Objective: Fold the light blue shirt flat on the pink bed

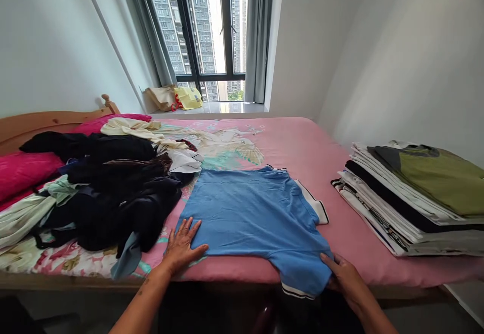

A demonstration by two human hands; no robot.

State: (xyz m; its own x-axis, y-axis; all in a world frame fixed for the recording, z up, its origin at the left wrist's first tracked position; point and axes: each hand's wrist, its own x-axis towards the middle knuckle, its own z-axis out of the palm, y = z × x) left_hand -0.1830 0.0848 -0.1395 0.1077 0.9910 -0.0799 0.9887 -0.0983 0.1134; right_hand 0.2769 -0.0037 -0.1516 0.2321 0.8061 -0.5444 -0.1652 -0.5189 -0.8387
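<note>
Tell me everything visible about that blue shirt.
The blue shirt looks knitted, lightly wrinkled, with a dark-edged white collar and striped sleeve trims. It lies spread on the pink sheet, collar rightward, its near sleeve overhanging the bed edge. The left hand rests on its hem; the right hand holds it near that sleeve.

Your left hand (184, 247) lies palm down, fingers fanned toward the far side, thumb stretched right. Your left forearm (145, 293) (bare, with small dark marks near the wrist) slants in from the near left. Your right hand (342, 269) angles far and left, fingers partly hidden; your right forearm (372, 309) enters from the near right.
</note>
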